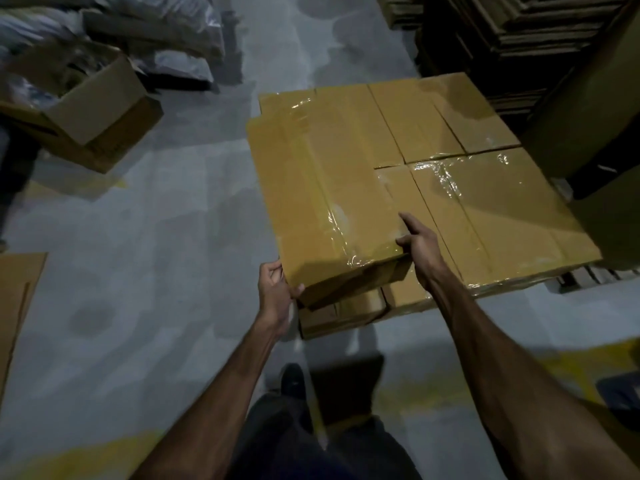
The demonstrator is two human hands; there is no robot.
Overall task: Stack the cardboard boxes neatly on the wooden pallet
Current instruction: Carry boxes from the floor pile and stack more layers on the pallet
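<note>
A long taped cardboard box (311, 195) sits on top of the left side of the stack. My left hand (275, 292) grips its near left corner, fingers curled round the edge. My right hand (415, 242) holds the near right corner, thumb on the top face. Beside it lie other taped boxes (485, 202), flush at a lower level, and more boxes (343, 313) show underneath at the front. A bit of the wooden pallet (588, 277) peeks out at the stack's right front edge.
An open cardboard carton (86, 109) stands on the grey floor at the left, with plastic bags (180, 64) behind it. Flattened cardboard stacks (519, 29) rise at the back right. A flat cardboard sheet (14, 306) lies at the left edge. My foot (292, 379) is below the stack.
</note>
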